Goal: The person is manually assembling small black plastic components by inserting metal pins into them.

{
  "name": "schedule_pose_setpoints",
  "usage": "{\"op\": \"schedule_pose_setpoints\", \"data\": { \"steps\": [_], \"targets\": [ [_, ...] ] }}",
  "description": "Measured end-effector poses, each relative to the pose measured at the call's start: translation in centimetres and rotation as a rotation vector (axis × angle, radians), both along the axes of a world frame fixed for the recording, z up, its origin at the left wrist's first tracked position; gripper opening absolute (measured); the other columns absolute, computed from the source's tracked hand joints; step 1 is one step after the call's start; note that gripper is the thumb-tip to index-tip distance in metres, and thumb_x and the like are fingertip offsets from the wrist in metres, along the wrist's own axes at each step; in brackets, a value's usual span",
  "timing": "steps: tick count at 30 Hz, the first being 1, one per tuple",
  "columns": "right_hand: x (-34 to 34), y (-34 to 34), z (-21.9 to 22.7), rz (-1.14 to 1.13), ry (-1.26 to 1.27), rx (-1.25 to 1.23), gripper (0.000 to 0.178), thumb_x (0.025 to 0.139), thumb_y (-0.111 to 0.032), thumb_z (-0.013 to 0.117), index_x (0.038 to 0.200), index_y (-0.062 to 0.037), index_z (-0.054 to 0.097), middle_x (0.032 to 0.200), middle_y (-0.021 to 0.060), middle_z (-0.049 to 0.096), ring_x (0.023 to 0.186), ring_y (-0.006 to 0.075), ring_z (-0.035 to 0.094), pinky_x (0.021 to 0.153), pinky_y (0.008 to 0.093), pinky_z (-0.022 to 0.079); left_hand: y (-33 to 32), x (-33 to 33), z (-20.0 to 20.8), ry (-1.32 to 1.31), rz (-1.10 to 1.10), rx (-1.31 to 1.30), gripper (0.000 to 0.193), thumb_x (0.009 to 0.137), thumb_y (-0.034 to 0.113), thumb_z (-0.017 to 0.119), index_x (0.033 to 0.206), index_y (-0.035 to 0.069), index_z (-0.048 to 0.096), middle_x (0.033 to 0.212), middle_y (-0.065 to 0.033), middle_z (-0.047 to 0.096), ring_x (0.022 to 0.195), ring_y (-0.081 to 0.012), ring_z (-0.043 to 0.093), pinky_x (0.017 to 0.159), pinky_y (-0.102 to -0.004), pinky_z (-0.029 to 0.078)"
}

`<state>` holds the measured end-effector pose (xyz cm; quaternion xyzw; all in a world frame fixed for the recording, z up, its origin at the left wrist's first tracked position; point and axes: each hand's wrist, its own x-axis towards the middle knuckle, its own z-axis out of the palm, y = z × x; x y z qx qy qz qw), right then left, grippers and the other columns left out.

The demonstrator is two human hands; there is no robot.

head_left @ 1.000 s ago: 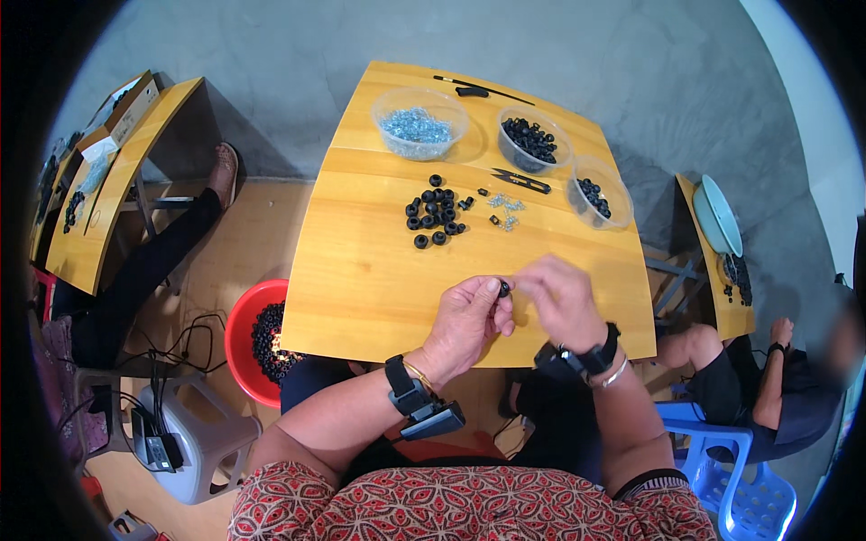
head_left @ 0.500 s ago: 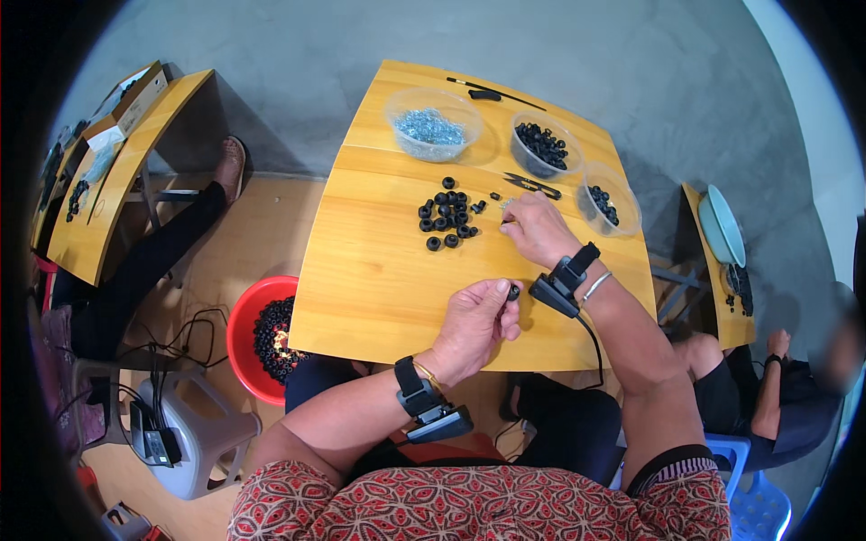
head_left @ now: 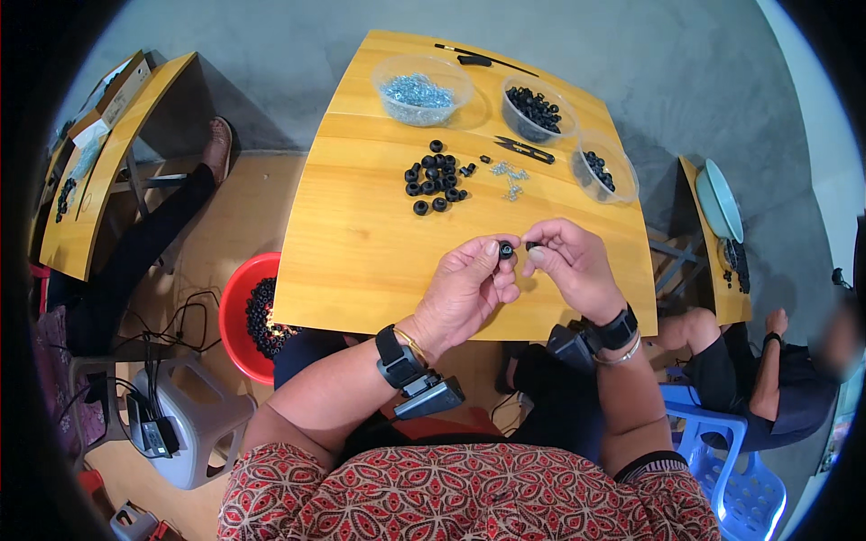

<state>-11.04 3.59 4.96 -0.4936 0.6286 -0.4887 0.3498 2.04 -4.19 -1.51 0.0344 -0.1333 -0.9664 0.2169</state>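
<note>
My left hand (head_left: pixel 462 281) pinches a round black knob-like part (head_left: pixel 506 250) between thumb and fingers, its hollow end facing up. Close beside it, my right hand (head_left: pixel 579 269) is closed on a small dark piece (head_left: pixel 532 244), mostly covered by the fingertips. The two hands nearly meet above the near part of the table. Beyond them lies a loose group of round black parts (head_left: pixel 439 204). To the right of that group are a few small black cylinders (head_left: pixel 485 160) and scattered small clear pieces (head_left: pixel 514 192). Black thread snips (head_left: pixel 525 150) lie just behind these.
Along the back stand clear bowls of bluish transparent pieces (head_left: pixel 417 92), black parts (head_left: pixel 534 110) and fewer black parts (head_left: pixel 599 171). A black rod (head_left: pixel 487 59) lies behind. A red basin (head_left: pixel 236 307) sits left of the table (head_left: pixel 361 270). Another person (head_left: pixel 776 388) sits at right.
My right hand has come back from the small clear pieces toward my left hand, now with a small dark piece. My left hand has turned the black part so its hollow end shows.
</note>
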Motion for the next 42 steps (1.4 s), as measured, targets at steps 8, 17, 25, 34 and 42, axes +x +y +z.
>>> {"op": "schedule_pose_setpoints", "data": {
  "steps": [8, 17, 25, 34, 42],
  "targets": [
    [0.0, 1.4, -0.3, 0.016, -0.044, -0.066, 0.02, 0.085, -0.004, 0.052, 0.104, 0.0028, 0.054, 0.087, 0.0084, 0.058, 0.072, 0.0127, 0.058, 0.066, 0.0235, 0.046, 0.4, -0.2, -0.1, 0.011, -0.004, -0.028, 0.021, 0.09, 0.016, 0.045, 0.101, 0.001, 0.055, 0.075, -0.0025, 0.05, 0.059, -0.0095, 0.041, 0.054, -0.0245, 0.04],
    [0.3, 1.1, -0.7, 0.023, -0.134, -0.114, 0.017, 0.084, -0.002, 0.052, 0.101, 0.0012, 0.048, 0.084, 0.0069, 0.057, 0.073, 0.0123, 0.057, 0.067, 0.0231, 0.046, 0.5, -0.2, -0.2, -0.007, 0.022, -0.113, 0.019, 0.089, 0.016, 0.049, 0.099, 0.002, 0.055, 0.08, -0.0042, 0.053, 0.065, -0.0109, 0.048, 0.058, -0.0244, 0.045],
    [0.7, 1.2, -1.2, -0.082, 0.107, -0.09, 0.019, 0.08, 0.004, 0.052, 0.098, 0.0, 0.052, 0.083, 0.0039, 0.054, 0.072, 0.0085, 0.05, 0.065, 0.0203, 0.043, 0.5, -0.2, -0.5, 0.015, 0.049, -0.161, 0.019, 0.089, 0.016, 0.048, 0.099, 0.001, 0.055, 0.081, -0.0047, 0.053, 0.064, -0.0113, 0.048, 0.059, -0.0261, 0.046],
    [1.0, 0.9, -1.3, -0.098, 0.258, -0.163, 0.019, 0.076, 0.006, 0.053, 0.094, -0.001, 0.058, 0.082, 0.0059, 0.053, 0.072, 0.0133, 0.052, 0.065, 0.0227, 0.043, 0.6, -0.2, -0.6, -0.044, 0.072, -0.183, 0.02, 0.088, 0.017, 0.049, 0.098, 0.0, 0.055, 0.078, -0.0051, 0.054, 0.061, -0.0117, 0.049, 0.059, -0.0263, 0.046],
    [0.8, 0.8, -1.6, -0.124, 0.235, -0.273, 0.015, 0.08, 0.003, 0.052, 0.093, -0.0007, 0.059, 0.082, 0.0064, 0.055, 0.074, 0.0134, 0.055, 0.067, 0.0226, 0.045, 0.5, -0.2, -0.6, -0.027, 0.029, -0.197, 0.022, 0.089, 0.018, 0.048, 0.099, -0.001, 0.054, 0.079, -0.0046, 0.054, 0.062, -0.0115, 0.049, 0.06, -0.0257, 0.046]
  ]
}}
